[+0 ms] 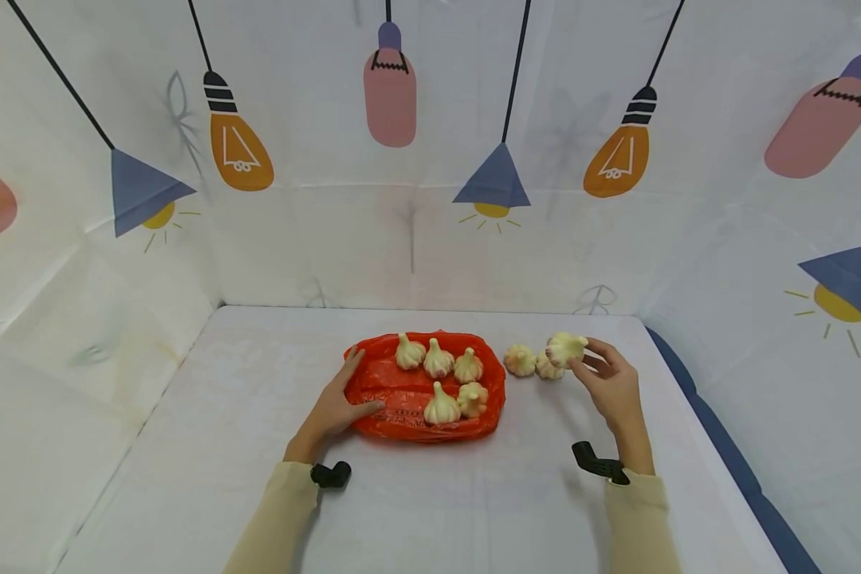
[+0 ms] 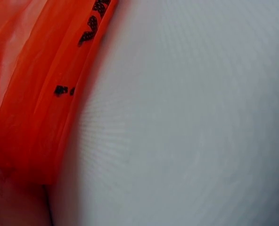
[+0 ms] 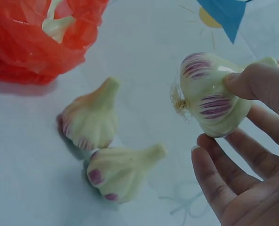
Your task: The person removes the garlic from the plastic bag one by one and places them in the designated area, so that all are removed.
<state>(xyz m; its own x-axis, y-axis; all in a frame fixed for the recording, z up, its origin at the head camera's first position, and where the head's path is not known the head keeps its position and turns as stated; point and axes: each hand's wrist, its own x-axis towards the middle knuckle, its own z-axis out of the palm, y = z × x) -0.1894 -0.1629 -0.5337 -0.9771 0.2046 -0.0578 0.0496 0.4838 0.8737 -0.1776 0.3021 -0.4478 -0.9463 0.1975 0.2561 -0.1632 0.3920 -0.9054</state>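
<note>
In the head view my right hand point(image 1: 613, 391) pinches a garlic bulb point(image 1: 566, 349) between thumb and fingers, above the table. The right wrist view shows that same garlic bulb point(image 3: 215, 92) with purple streaks and a tuft of dry roots. Two more garlic bulbs point(image 1: 520, 360) lie side by side on the table just left of it. My left hand point(image 1: 333, 406) rests at the left side of a red plastic bag point(image 1: 395, 430), thumb over its near edge and fingers along its far left rim. Inside the open bag sit several garlic bulbs point(image 1: 438, 360).
A white tabletop point(image 1: 416, 510) holds everything. Behind it hangs a pale curtain point(image 1: 416, 239) printed with lamps and bulbs. Dark blue fabric point(image 1: 725, 446) runs along the table's right edge. Each wrist carries a black strap mount point(image 1: 330, 475).
</note>
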